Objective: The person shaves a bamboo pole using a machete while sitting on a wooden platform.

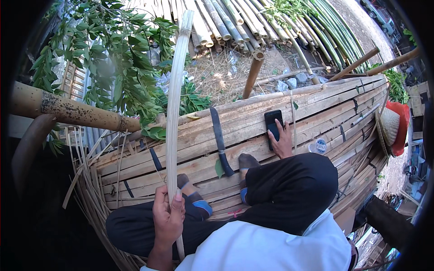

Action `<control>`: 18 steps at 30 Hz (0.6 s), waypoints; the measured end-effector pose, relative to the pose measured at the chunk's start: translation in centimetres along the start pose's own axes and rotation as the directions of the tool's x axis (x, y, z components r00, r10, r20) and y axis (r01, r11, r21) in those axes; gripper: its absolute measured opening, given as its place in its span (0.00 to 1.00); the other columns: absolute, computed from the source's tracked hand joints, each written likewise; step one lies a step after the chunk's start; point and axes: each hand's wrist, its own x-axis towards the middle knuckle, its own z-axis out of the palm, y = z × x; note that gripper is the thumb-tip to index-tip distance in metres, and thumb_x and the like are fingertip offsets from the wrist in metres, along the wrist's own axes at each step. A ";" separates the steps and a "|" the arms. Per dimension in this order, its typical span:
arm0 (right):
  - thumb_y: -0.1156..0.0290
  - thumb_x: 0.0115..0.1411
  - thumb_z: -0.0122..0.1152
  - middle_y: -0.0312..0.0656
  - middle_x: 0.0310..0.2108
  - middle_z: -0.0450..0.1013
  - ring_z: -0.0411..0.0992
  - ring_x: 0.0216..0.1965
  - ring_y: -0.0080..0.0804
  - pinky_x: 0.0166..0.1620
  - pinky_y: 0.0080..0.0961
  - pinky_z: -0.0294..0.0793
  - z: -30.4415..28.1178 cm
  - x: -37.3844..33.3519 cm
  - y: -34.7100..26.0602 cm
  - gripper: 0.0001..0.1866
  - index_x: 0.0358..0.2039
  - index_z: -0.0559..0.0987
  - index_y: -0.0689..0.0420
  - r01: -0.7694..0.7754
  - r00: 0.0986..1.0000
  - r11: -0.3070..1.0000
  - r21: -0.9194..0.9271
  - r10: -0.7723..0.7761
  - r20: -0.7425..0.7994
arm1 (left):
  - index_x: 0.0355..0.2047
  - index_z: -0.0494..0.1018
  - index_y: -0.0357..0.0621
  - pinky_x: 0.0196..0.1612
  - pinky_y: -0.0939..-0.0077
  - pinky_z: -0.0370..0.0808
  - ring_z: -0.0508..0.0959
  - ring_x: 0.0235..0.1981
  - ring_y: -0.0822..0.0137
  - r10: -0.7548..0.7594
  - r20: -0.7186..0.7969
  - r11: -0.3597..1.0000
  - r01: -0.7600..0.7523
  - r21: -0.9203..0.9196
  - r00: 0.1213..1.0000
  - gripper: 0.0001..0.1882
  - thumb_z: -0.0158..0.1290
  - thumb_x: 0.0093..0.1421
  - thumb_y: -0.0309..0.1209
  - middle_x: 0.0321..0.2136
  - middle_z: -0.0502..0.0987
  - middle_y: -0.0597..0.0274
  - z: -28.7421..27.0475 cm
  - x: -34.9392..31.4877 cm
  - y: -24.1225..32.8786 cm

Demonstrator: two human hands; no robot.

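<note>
My left hand (169, 216) is closed around the lower part of a long, pale bamboo strip (174, 95), which rises nearly upright past the platform's far edge. On the slatted platform lies a black smartphone (272, 118), screen up. My right hand (282, 141) reaches over the phone, its thumb near one long edge and the fingers at the screen and the other edge. Between the two hands, beyond my feet, rests a machete (218, 137) with a dark blade and black handle. A green leaf (219, 168) lies beside its handle.
I sit cross-legged on the wooden-slat platform (244, 131). A round blue-and-white container (320, 145) stands right of my knee. A woven hat (389, 123) with red hangs at the right end. Bamboo poles (226, 22) lie beyond. A thick bamboo rail (81, 108) and leafy branches (117, 58) are at left.
</note>
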 end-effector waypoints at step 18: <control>0.54 0.61 0.58 0.67 0.62 0.53 0.58 0.59 0.65 0.59 0.46 0.60 0.5 -0.6 0.3 0.29 0.63 0.64 0.37 0.054 0.999 0.998 -0.025 -0.054 0.005 | 0.45 0.61 0.39 0.16 0.90 0.59 0.61 0.16 0.84 -0.003 0.005 1.000 0.003 0.009 1.000 0.13 0.47 0.67 0.35 0.20 0.65 0.70 0.0 0.2 -0.4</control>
